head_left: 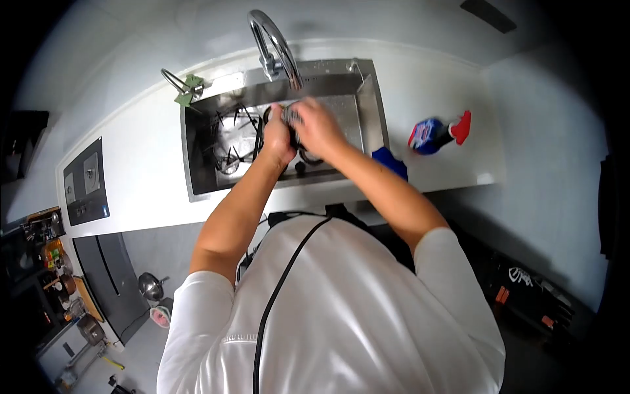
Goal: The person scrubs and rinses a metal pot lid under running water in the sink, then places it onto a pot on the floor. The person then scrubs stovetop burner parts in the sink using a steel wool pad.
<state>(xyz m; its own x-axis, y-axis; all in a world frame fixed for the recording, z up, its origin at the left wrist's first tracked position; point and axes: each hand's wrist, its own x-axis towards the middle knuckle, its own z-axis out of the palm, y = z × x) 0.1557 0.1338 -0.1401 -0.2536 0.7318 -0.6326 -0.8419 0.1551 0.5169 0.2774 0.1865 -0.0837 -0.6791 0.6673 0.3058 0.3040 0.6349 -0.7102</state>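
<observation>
Over the stainless steel sink (187,161), my left hand (279,139) is closed around a dark, round-edged piece that the fingers largely hide. My right hand (318,128) curls against a grey, textured scrubber (291,117), pressed to the same piece; blur hides its exact kind. Black stove grates (252,121) lie in the left part of the sink. Below my hands, a dark ring-shaped part (308,157) and a small black knob-like piece (300,167) rest near the sink's front wall.
A tall chrome faucet (270,39) arches over the sink. A smaller tap (172,79) with a green cloth (190,90) stands at the left. To the right are a blue cloth (390,163) and a spray bottle (430,136). The cooktop (88,182) is far left.
</observation>
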